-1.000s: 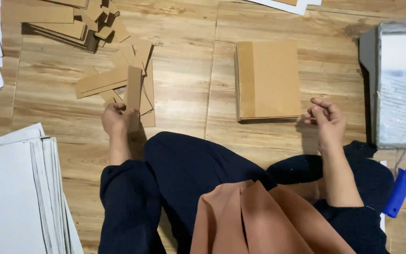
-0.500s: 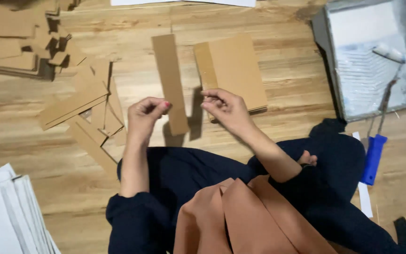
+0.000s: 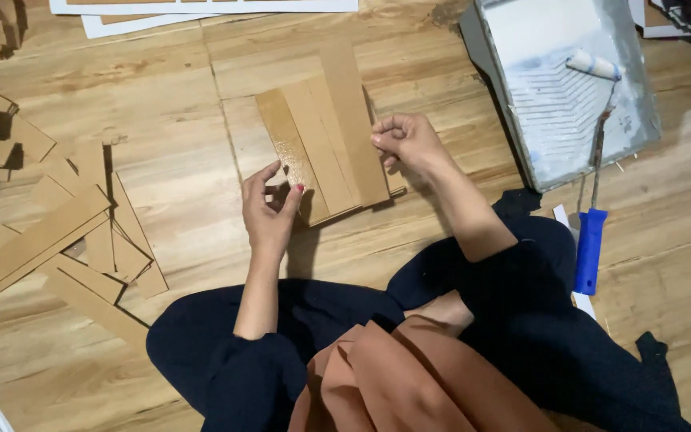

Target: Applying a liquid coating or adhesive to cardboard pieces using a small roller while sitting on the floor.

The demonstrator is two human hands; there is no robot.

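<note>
We sit on a wooden floor (image 3: 161, 96) with a stack of cardboard strips (image 3: 325, 140) lying flat before our knees. Our left hand (image 3: 269, 210) pinches the near left corner of the stack; our right hand (image 3: 405, 142) grips its right edge with curled fingers. Left of the stack lie loose cardboard pieces (image 3: 81, 232); right of it sits a paint tray (image 3: 625, 96) with a roller (image 3: 593, 66).
</note>
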